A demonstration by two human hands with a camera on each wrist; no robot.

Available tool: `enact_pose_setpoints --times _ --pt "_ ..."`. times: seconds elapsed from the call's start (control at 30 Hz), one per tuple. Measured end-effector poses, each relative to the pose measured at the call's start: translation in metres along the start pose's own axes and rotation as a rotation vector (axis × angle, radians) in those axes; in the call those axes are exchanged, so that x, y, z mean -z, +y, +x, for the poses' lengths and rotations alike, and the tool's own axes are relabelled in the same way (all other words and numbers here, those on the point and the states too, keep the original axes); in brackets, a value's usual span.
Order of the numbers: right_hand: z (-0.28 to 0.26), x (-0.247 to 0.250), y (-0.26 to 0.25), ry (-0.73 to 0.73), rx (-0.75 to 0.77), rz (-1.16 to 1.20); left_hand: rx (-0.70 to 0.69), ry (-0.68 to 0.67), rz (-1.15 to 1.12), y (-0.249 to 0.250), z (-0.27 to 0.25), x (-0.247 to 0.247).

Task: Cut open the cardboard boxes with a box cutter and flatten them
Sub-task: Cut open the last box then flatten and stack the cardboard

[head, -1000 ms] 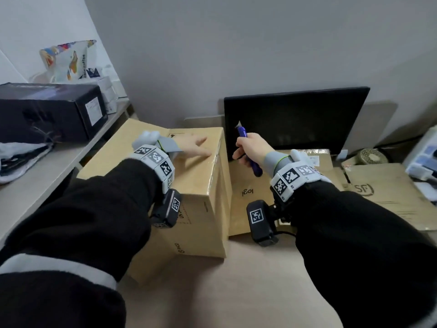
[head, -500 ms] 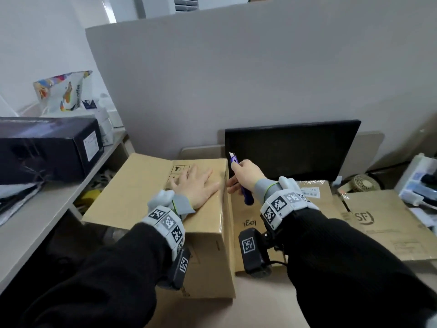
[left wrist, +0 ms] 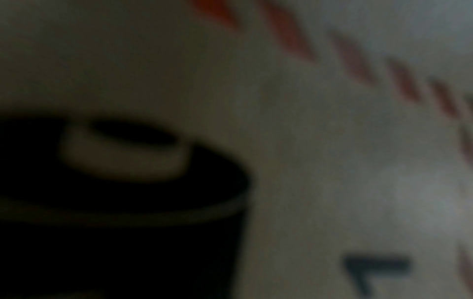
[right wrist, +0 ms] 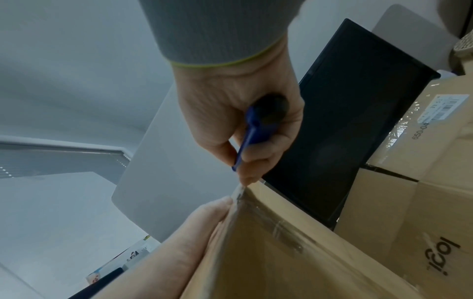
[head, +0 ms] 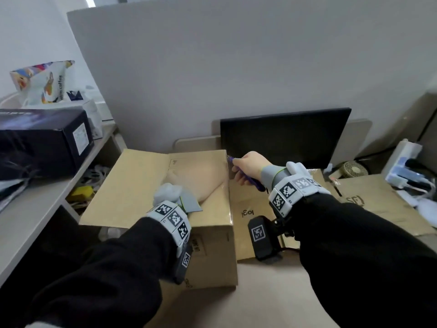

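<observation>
The big cardboard box (head: 165,185) stands upright in front of the person, its taped top facing up. The left hand (head: 201,181) lies flat on that top, fingers straight and spread, pressing down; its fingertips (right wrist: 217,204) reach almost to the box's far right corner. The left wrist view is dark and blurred and adds nothing.

At that same corner, the right hand (head: 248,166) is wrapped tight around the blue box cutter (right wrist: 249,129), with the blade tip (right wrist: 239,191) set against the clear tape on the box's right edge.

The main risk, as I judge it, is how near the blade sits to the left fingertips: if the cut is pulled toward the person along that edge and the blade skips on the tape, it could run into those fingers. The box could also slide or tip if the flat hand eases off.

Just right of the box lies a flattened carton (head: 250,209). Beyond the box, a dark monitor (head: 283,138) leans against the grey wall.
</observation>
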State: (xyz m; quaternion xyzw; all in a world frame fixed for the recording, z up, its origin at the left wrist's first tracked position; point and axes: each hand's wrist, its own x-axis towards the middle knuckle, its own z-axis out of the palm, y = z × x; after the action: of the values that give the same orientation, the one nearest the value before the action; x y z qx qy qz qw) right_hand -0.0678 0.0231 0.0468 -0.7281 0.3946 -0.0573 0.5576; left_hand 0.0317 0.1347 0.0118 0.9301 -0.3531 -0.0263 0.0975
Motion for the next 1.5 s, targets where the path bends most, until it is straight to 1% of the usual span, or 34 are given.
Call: enact_pose_setpoints --times 0.13,0.3,0.4,0.53,0.67,0.77,0.87,0.93,1.1,1.3,1.43,1.5 --pt "0.0 0.002 0.003 0.023 0.042 -0.144 -0.023 0.015 -0.013 -0.004 0.003 -0.003" --pt "-0.003 -0.003 -0.002 -0.056 0.038 -0.237 -0.031 0.032 -0.016 -0.007 0.005 -0.006" --pt "-0.002 -0.008 -0.003 -0.058 0.012 -0.312 -0.029 0.043 -0.021 -0.006 0.004 -0.009" --pt "-0.002 -0.013 -0.006 -0.028 -0.041 -0.37 -0.026 0.065 -0.039 -0.006 0.003 -0.013" --pt "-0.008 -0.016 -0.011 0.031 -0.005 -0.495 -0.023 0.075 -0.045 -0.005 0.003 -0.014" --pt "-0.014 -0.02 -0.015 0.003 -0.008 -0.58 -0.013 0.083 -0.052 -0.004 0.003 -0.014" --pt "-0.019 -0.025 -0.019 -0.046 -0.044 -0.635 -0.012 0.087 -0.048 -0.003 0.001 -0.015" --pt "-0.022 -0.026 -0.021 -0.054 -0.076 -0.676 -0.011 0.095 -0.049 -0.003 0.0 -0.014" --pt "-0.029 -0.027 -0.017 -0.098 -0.145 -0.662 -0.009 0.112 -0.047 -0.001 -0.003 -0.016" --pt "-0.04 -0.027 -0.011 -0.058 -0.103 -0.633 -0.003 0.121 -0.031 0.001 -0.004 -0.013" --pt "-0.057 -0.028 -0.005 -0.09 -0.126 -0.601 -0.003 0.109 -0.031 0.001 -0.007 -0.015" --pt "-0.066 -0.027 -0.003 -0.077 -0.122 -0.614 -0.002 0.103 -0.028 0.002 -0.008 -0.015"
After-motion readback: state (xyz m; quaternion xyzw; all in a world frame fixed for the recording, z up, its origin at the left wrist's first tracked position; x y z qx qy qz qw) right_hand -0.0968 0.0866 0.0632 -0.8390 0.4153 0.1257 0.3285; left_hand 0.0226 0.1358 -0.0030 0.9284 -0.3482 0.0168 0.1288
